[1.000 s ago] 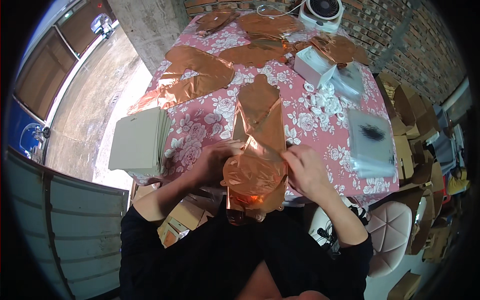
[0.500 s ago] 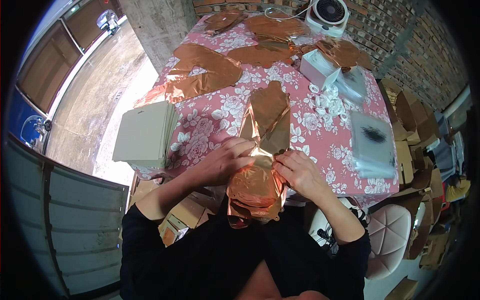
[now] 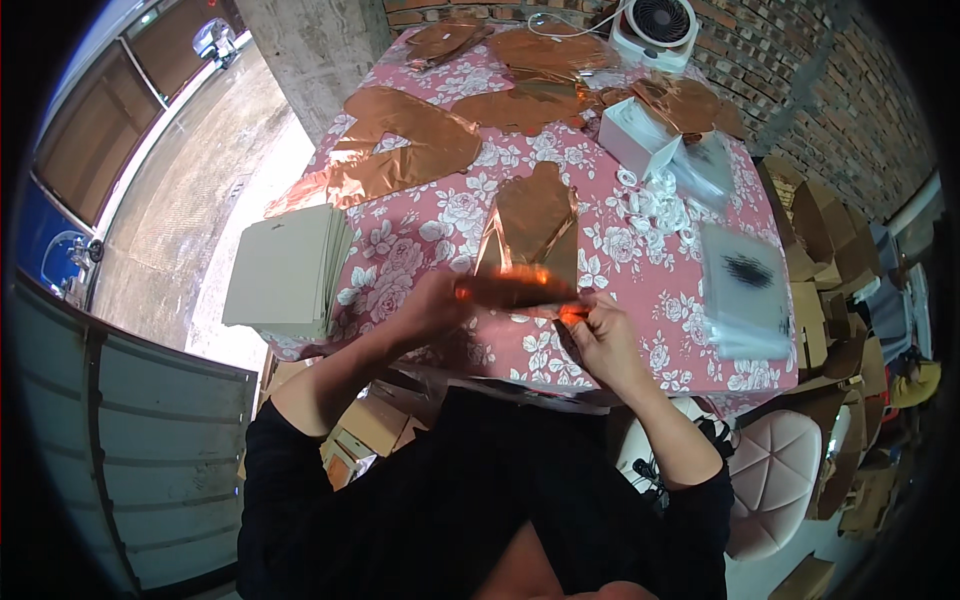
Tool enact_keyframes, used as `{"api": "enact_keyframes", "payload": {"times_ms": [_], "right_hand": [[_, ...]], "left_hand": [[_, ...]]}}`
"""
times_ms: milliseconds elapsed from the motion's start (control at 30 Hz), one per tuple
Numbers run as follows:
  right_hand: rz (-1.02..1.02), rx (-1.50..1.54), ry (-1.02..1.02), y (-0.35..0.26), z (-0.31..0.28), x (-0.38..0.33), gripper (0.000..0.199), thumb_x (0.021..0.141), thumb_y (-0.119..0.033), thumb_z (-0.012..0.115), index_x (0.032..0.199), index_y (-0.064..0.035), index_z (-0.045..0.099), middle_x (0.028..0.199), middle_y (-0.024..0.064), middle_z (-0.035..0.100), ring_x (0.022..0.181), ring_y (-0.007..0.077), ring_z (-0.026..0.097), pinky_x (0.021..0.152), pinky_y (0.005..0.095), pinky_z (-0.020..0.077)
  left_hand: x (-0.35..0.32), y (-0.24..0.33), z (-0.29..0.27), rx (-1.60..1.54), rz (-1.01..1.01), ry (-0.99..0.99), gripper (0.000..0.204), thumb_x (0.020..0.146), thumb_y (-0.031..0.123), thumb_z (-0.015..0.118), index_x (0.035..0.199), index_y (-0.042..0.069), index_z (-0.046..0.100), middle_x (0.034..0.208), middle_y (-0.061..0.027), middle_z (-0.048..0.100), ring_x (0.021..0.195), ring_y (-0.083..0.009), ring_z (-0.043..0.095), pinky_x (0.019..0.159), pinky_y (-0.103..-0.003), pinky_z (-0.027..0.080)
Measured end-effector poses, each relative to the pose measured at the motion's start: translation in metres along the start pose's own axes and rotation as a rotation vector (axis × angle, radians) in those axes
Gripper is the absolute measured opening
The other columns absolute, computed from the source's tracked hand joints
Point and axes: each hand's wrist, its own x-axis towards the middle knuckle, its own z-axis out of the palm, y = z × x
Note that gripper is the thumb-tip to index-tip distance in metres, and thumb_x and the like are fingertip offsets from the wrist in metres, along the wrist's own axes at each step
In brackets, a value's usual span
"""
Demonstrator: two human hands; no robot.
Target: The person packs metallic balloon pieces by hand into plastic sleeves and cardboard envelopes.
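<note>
copper foil [image 3: 527,225] held; card stack [image 3: 280,268] left, white coils [image 3: 657,207], plastic bags [image 3: 745,295] right

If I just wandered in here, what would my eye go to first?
Probably the shiny, copper-coloured foil piece at the near middle of the table, its near end folded up between the left hand and right hand. Next, the pink tablecloth with white roses beneath it, with more copper-coloured foil pieces lying toward the far side. At the far right corner stands a white fan with a dark, round grille.
</note>
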Motion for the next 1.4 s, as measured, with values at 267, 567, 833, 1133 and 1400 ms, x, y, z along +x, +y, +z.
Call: {"api": "enact_keyframes", "payload": {"times_ms": [267, 567, 833, 1133, 1400], "right_hand": [[0.424, 0.107, 0.102, 0.01, 0.014, 0.014, 0.011, 0.09, -0.005, 0.063, 0.095, 0.0041, 0.065, 0.072, 0.0095, 0.065, 0.065, 0.0141, 0.059, 0.06, 0.0312, 0.0459], [0.338, -0.216, 0.145, -0.003, 0.02, 0.026, 0.03, 0.087, -0.006, 0.063, 0.115, 0.0047, 0.057, 0.078, 0.0192, 0.066, 0.069, 0.0364, 0.064, 0.062, 0.0438, 0.049], [0.307, -0.35, 0.127, -0.011, 0.021, 0.036, 0.054, 0.087, -0.005, 0.062, 0.135, 0.0085, 0.04, 0.076, 0.0213, 0.065, 0.067, 0.0389, 0.064, 0.058, 0.0473, 0.0494], [0.407, -0.428, 0.064, 0.006, 0.026, 0.044, 0.044, 0.088, -0.011, 0.061, 0.127, 0.0022, 0.044, 0.071, 0.0187, 0.066, 0.059, 0.0401, 0.064, 0.051, 0.0504, 0.0482], [0.344, -0.457, 0.073, 0.009, 0.027, 0.042, 0.043, 0.088, -0.014, 0.062, 0.125, 0.0001, 0.045, 0.066, 0.0225, 0.064, 0.059, 0.0415, 0.064, 0.05, 0.0509, 0.0483]], "left_hand": [[0.029, 0.03, -0.003, -0.062, -0.486, 0.033, 0.022, 0.086, 0.015, 0.066, 0.079, -0.006, 0.067, 0.056, -0.0022, 0.054, 0.047, -0.0075, 0.049, 0.041, -0.027, 0.038], [0.038, 0.03, -0.002, -0.051, -0.498, 0.005, 0.023, 0.087, 0.015, 0.066, 0.076, -0.005, 0.067, 0.054, -0.0053, 0.057, 0.04, -0.0109, 0.052, 0.037, -0.026, 0.037], [0.042, 0.026, -0.003, -0.143, -0.513, -0.01, 0.02, 0.087, 0.013, 0.065, 0.082, -0.007, 0.066, 0.052, -0.0065, 0.055, 0.034, -0.0136, 0.051, 0.032, -0.027, 0.037], [0.032, 0.018, -0.009, 0.211, -0.316, 0.101, 0.023, 0.084, 0.007, 0.066, 0.098, -0.009, 0.058, 0.067, -0.0148, 0.061, 0.052, -0.0263, 0.062, 0.044, -0.035, 0.047], [0.039, 0.033, 0.022, 0.825, 0.428, -0.041, 0.072, 0.085, 0.023, 0.068, 0.139, -0.011, 0.035, 0.147, -0.0328, 0.03, 0.14, -0.0444, 0.027, 0.115, -0.048, 0.025]]}}
